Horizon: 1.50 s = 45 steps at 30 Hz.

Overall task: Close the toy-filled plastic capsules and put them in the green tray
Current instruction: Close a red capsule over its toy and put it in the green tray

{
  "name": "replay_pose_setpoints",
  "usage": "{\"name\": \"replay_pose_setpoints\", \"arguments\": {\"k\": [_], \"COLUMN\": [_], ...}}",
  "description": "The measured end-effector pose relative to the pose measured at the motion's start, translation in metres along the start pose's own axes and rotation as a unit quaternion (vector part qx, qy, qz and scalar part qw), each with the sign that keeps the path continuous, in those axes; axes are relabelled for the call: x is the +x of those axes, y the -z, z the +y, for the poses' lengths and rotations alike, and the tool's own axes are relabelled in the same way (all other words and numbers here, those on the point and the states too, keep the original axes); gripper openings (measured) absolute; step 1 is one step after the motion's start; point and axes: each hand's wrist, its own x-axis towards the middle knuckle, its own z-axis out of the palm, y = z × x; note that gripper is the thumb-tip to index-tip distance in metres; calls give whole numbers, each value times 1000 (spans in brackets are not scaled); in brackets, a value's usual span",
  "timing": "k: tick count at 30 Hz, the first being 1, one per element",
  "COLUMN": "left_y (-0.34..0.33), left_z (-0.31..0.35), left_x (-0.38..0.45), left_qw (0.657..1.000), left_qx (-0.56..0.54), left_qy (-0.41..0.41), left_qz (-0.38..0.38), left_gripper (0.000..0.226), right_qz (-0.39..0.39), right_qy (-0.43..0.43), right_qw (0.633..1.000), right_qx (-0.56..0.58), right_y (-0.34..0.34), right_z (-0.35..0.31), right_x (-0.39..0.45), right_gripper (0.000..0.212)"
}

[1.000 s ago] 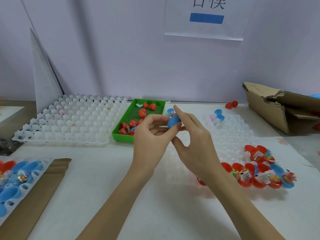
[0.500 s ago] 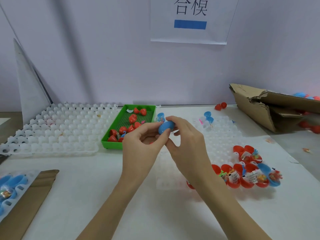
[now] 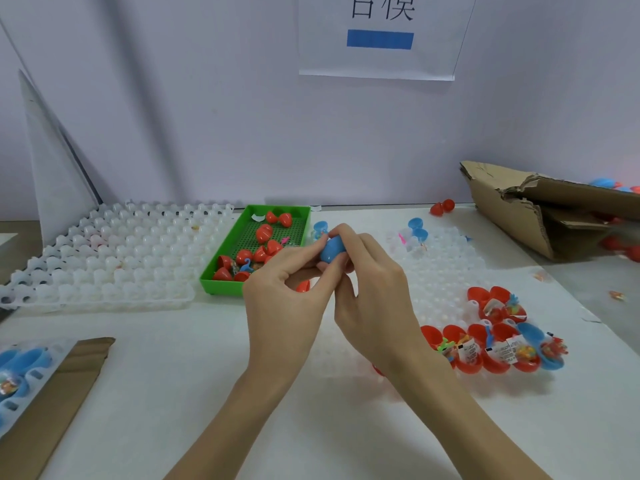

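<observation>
Both hands meet over the middle of the table around one blue capsule [image 3: 331, 250]. My left hand [image 3: 287, 296] pinches it from the left, my right hand [image 3: 374, 299] wraps it from the right and above. The green tray [image 3: 221, 284] lies just left of the hands and holds several red capsules [image 3: 265, 233]. Open red and blue capsule halves with toys [image 3: 491, 351] sit in the white cell tray [image 3: 446, 271] at the right. A further blue capsule [image 3: 320, 226] stands beside the green tray.
An empty white cell tray [image 3: 104, 258] fills the left side. Cardboard [image 3: 59, 393] and a tray of blue halves [image 3: 17, 372] lie at the near left. A torn cardboard box [image 3: 540, 209] sits at the far right, with loose red capsules [image 3: 441, 206] near the wall.
The blue capsule went from open in the fingertips to pressed together between both hands. The view shifted, so the table appears moved left and down.
</observation>
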Motion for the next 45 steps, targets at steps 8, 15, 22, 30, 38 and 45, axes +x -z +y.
{"name": "replay_pose_setpoints", "arguments": {"k": [8,15,22,30,38,45], "left_y": [14,42,28,-2,6,8], "left_z": [-7,-39,-30,-18,-23,-22], "left_x": [18,40,28,-6,-1,0], "left_qw": [996,989,969,902,886,868], "left_qx": [-42,74,237,201,198,223], "left_qy": [81,121,-46,-80,-78,-88], "left_qz": [-8,37,-58,-373,-412,-434], "left_gripper": [20,48,21,4,9,10], "right_qz": [-88,-99,-131,-159,-177,-184], "right_qy": [-50,-131,-178,-185,-197,-202], "right_qw": [994,986,975,969,963,960], "right_qx": [43,36,-28,-48,-52,-54], "right_y": [10,36,37,38,37,36], "right_z": [11,38,55,58,56,56], "right_x": [11,19,19,18,17,17], "right_gripper": [67,20,21,21,22,22]}}
